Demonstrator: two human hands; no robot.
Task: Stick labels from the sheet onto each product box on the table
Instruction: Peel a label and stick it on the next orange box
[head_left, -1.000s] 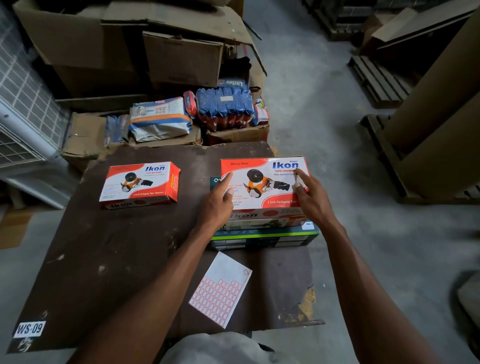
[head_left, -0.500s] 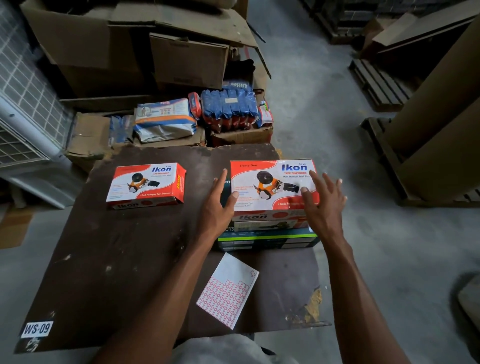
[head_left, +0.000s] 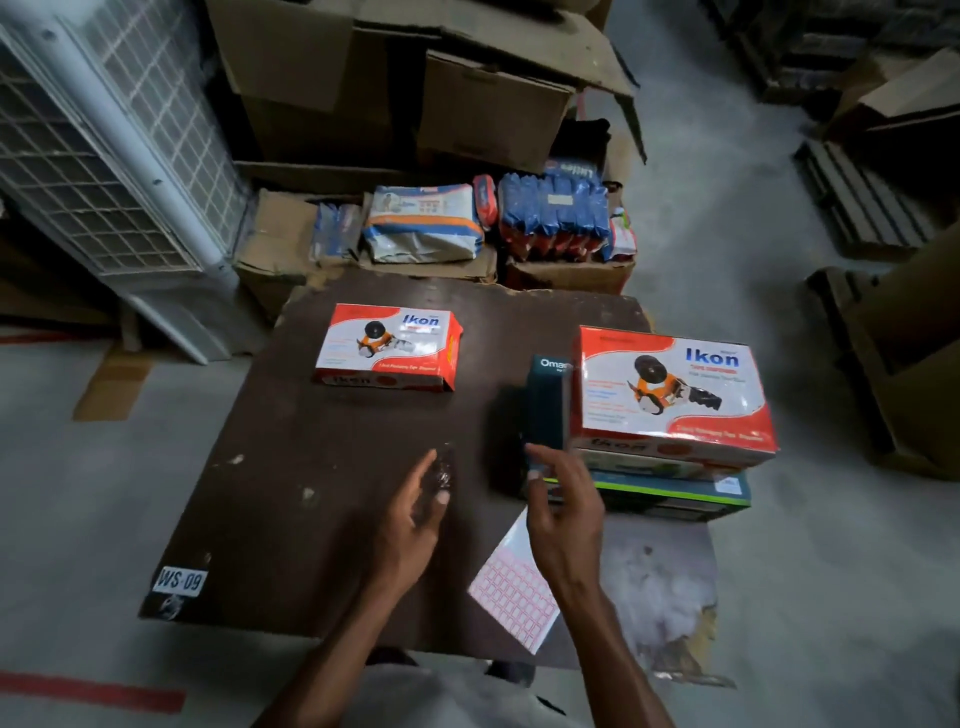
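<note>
A dark brown worn board table (head_left: 322, 467) stands on a grey concrete floor, with brown cardboard cartons (head_left: 410, 78) and blue wrapped packets (head_left: 553, 215) behind it. Both hands hover above the table's near middle, apart from each other: the left hand (head_left: 415, 525) has loosely spread fingers and holds nothing; the right hand (head_left: 563, 512) is relaxed, fingers slightly bent, empty, just above the white sheet of red-outlined labels (head_left: 511, 587) lying at the near edge. A small red-and-white Ikon box (head_left: 389, 348) sits alone at the far left. A larger red-and-white Ikon box (head_left: 670, 395) tops a stack at the right edge, over a green-edged dark box (head_left: 670, 493), with an upright teal box (head_left: 545, 405) touching the stack's left side. Bare board lies between the small box and the hands.
</note>
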